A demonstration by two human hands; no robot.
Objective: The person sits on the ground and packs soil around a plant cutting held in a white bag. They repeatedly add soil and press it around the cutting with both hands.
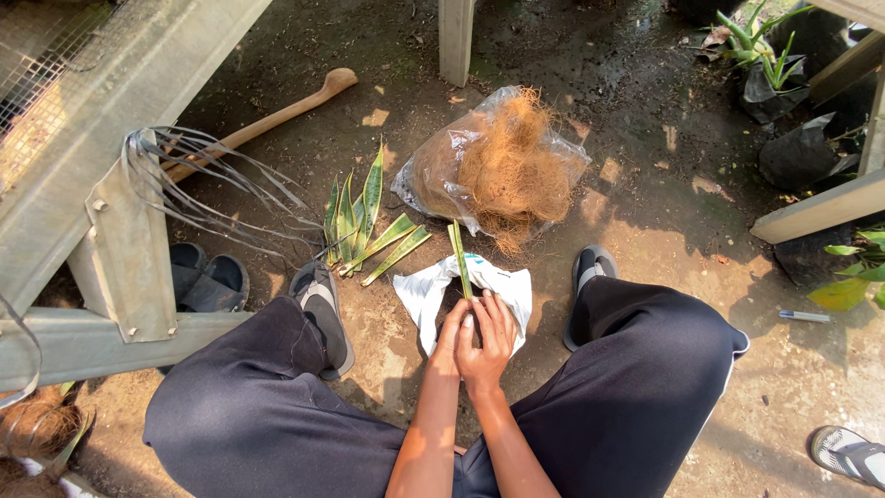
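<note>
Green, one narrow leaf cutting (459, 258) stands clasped at its base between the left hand (454, 334) and right hand (491, 337), both closed round it over a white bag (419, 290). Beyond the left hand several more cut leaves (364, 226) lie unhandled; coconut fibre (507, 166) sits ahead, so most work seems left.

Dark trousers (636, 387), grey-strapped sandals (323, 309), bare forearms
</note>
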